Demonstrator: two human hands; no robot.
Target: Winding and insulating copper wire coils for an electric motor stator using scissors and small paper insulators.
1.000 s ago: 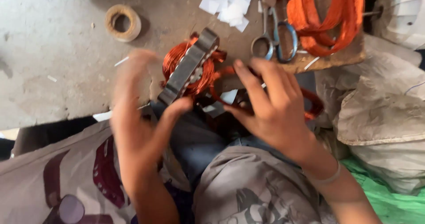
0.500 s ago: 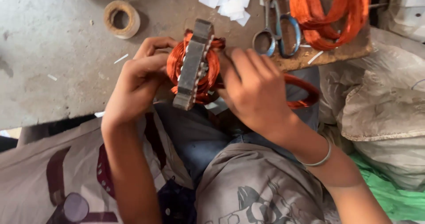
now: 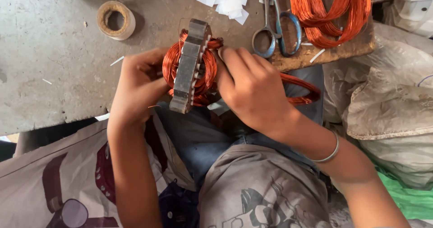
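Observation:
A grey metal stator core wound with orange copper wire stands on edge over my lap. My left hand grips its left side, fingers pressed into the windings. My right hand holds the right side, fingertips on the copper coil near the top. A loose loop of copper wire trails from under my right hand across my jeans.
On the concrete floor lie a roll of tape, blue-handled scissors and several white paper slips. A big hank of copper wire rests on a wooden board. Sacks crowd the right side.
The stator has been turned from tilted to standing on edge. Both hands have closed in around it, the left hand moving from below to its left side.

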